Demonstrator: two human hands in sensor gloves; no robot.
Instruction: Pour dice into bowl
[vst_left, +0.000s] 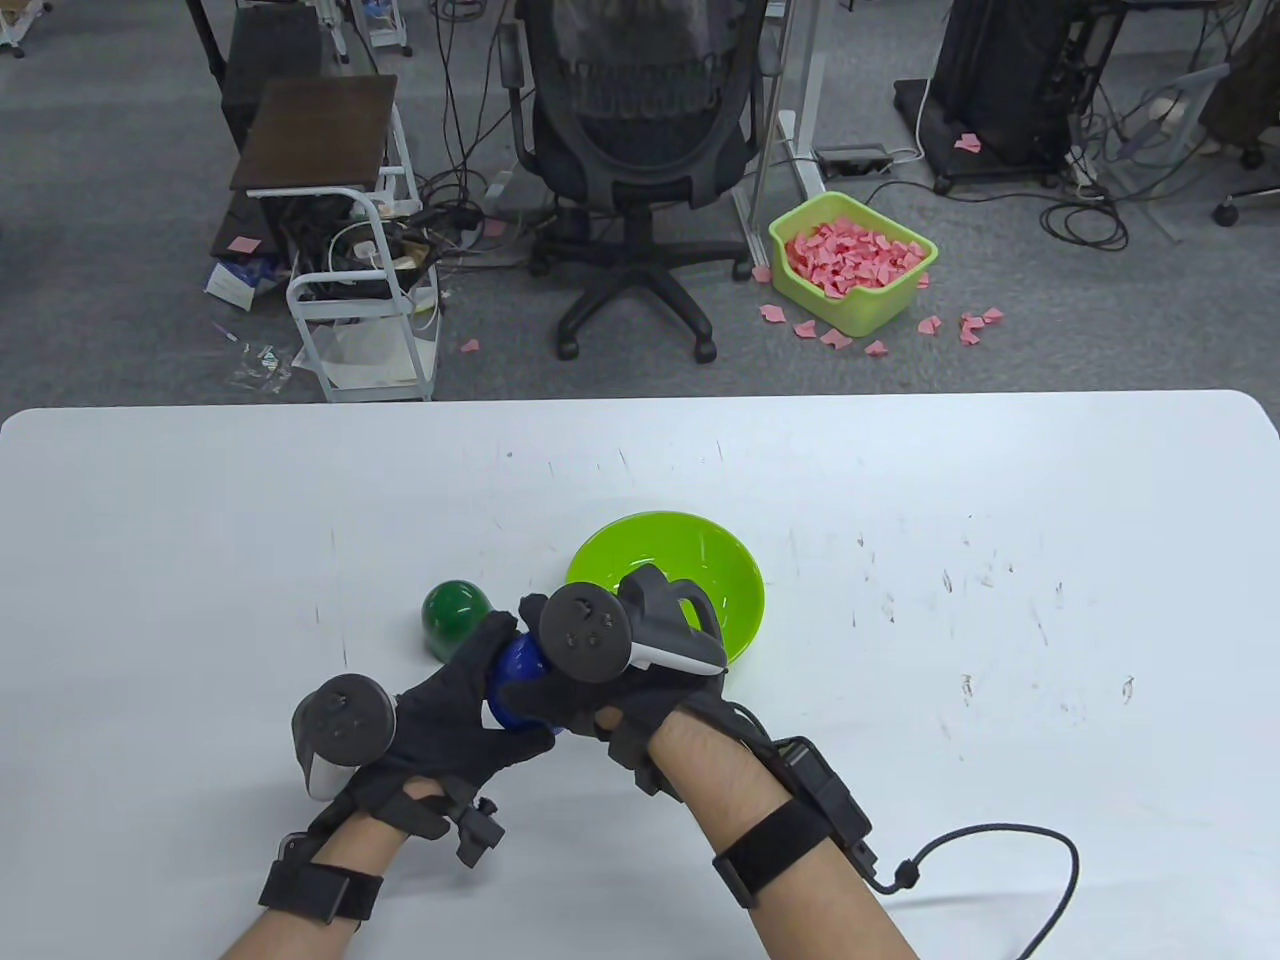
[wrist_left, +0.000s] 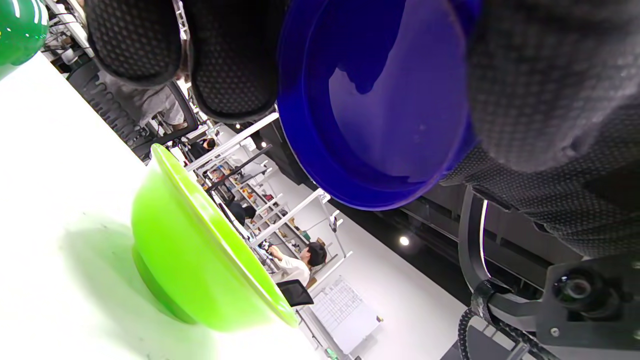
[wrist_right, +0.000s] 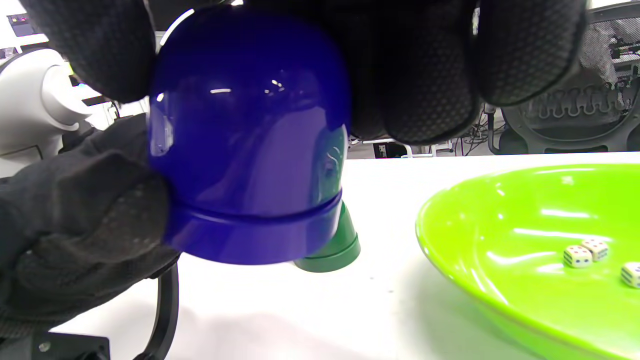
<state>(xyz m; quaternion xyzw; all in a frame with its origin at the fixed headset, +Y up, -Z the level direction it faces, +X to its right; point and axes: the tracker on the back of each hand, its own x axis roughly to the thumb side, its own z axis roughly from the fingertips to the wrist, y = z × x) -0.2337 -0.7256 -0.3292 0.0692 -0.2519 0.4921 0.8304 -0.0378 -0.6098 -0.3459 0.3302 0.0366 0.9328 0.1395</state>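
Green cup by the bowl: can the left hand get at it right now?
Probably not at once: the left hand grips the blue cup together with the right hand. The green cup stands unobstructed just beyond its fingers.

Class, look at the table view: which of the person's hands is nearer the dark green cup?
Left. The left hand sits just below the dark green cup; the right hand lies farther right, over the bowl's near edge.

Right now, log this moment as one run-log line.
blue cup: held by left hand and right hand, mouth down | dice: in green bowl | green cup: on table
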